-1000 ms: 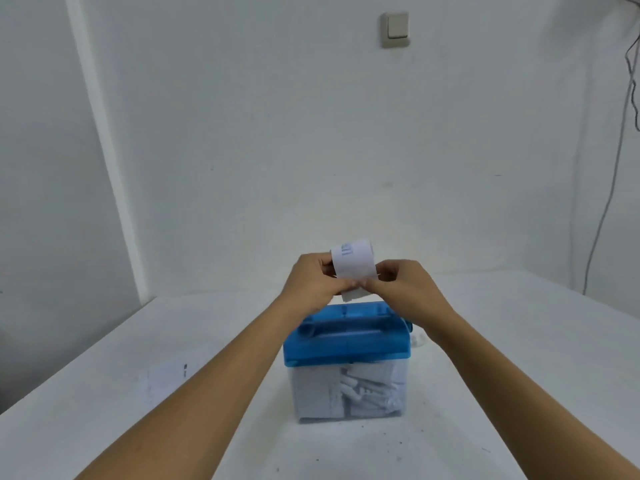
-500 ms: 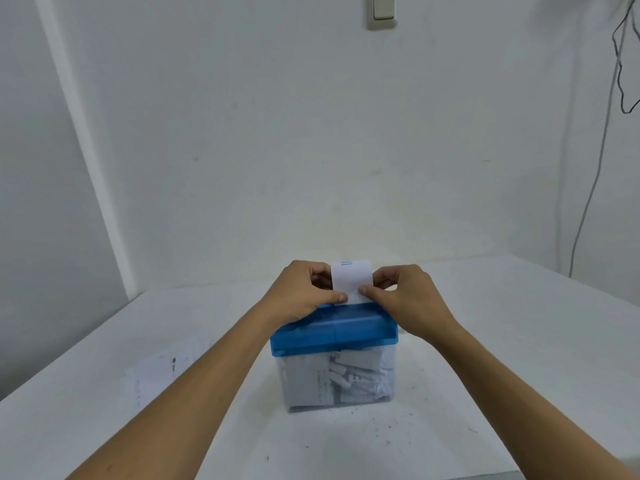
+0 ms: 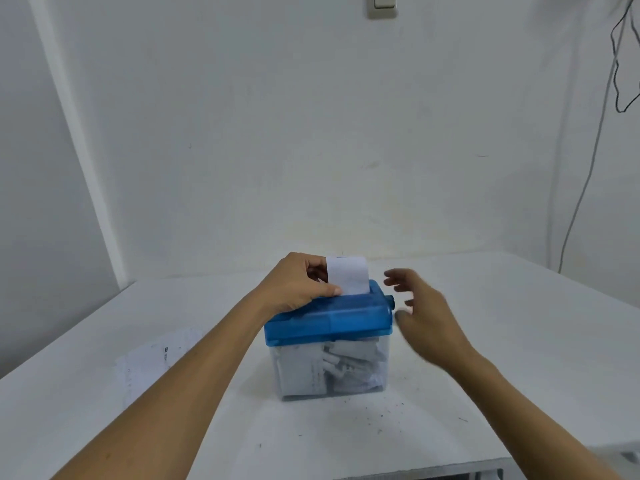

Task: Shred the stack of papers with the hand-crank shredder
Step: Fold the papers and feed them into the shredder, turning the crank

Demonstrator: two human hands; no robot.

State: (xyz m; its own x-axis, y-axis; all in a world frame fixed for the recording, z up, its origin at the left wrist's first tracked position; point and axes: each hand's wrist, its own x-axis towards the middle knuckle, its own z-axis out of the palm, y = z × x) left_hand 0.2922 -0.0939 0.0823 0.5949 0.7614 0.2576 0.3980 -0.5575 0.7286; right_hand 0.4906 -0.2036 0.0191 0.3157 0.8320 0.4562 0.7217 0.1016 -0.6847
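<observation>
A paper slip [image 3: 347, 280] is held upright in the slot of the blue shredder [image 3: 329, 318] on the counter [image 3: 519, 341], pinched by the left hand [image 3: 298, 285] — presumably to feed it straight. The right hand [image 3: 427, 318], fingers [image 3: 398, 276] spread and empty, is poised beside the crank knob [image 3: 390, 301]. Print on the slip cannot be read.

Bare plain room; white walls [image 3: 277, 133], a wall switch [image 3: 382, 6], a hanging cable [image 3: 585, 188]; one white table [image 3: 519, 323].

Blue-topped shredder [image 3: 329, 315] with clear bin of white-grey shreds, white paper slip [image 3: 347, 274], white table [image 3: 485, 358]
</observation>
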